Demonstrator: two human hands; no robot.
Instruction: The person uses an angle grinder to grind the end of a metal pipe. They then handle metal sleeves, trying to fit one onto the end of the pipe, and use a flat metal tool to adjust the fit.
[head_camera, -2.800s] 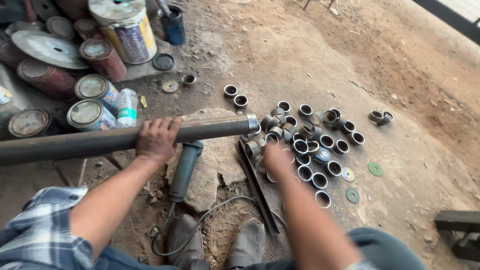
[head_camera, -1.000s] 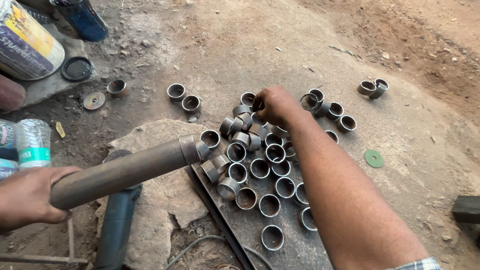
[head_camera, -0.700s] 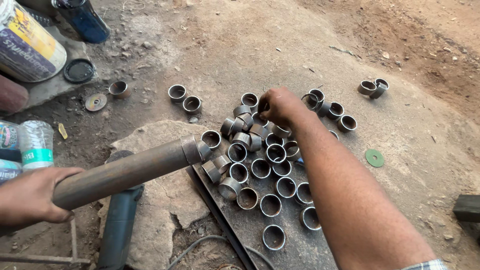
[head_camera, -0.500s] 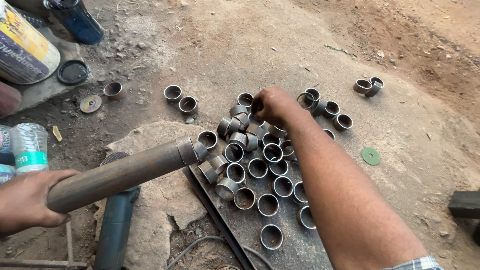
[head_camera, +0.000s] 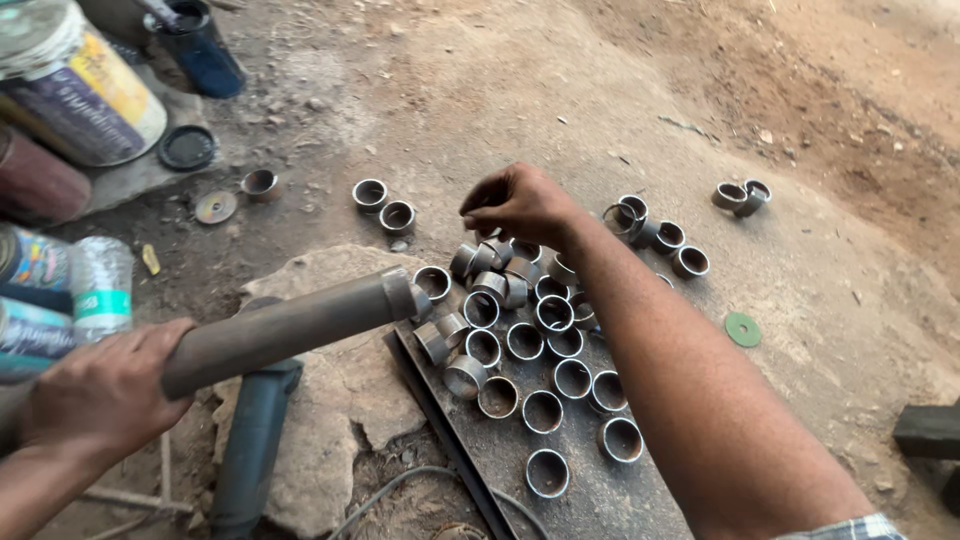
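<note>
Lying clustered on the flat metal plate (head_camera: 600, 490), the cut steel rings (head_camera: 520, 330) sit just right of the steel pipe (head_camera: 290, 325), whose gripping left hand (head_camera: 95, 395) has slid nearer its cut end. The right hand (head_camera: 520, 205) stays curled over the far rings; whether it pinches one is unclear.
</note>
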